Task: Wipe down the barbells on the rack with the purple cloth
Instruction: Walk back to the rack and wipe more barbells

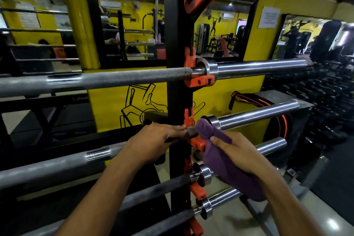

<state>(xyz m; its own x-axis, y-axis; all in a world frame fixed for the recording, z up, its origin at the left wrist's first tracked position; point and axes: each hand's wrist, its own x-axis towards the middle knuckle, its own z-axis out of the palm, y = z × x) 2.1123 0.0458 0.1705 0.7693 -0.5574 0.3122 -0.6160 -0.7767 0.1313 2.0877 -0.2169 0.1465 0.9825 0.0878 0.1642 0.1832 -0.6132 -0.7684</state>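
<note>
Right hand (pixel 235 151) holds the purple cloth (pixel 220 151) bunched against the barbell (pixel 256 114), whose sleeve runs toward upper right; left hand (pixel 159 136) grips its shaft at the rack upright (pixel 173 86).

Barbells (pixel 115 79) lie stacked across the rack's upright post (pixel 175 92) at frame centre; a mirror (pixel 130 30) stands behind, upper left.

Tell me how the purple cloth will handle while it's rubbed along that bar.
The purple cloth looks floppy: it droops below the right hand that holds it. It probably weighs little, since one hand carries it. Bunched against the barbell, it should mould round the steel rather than slide off.
</note>
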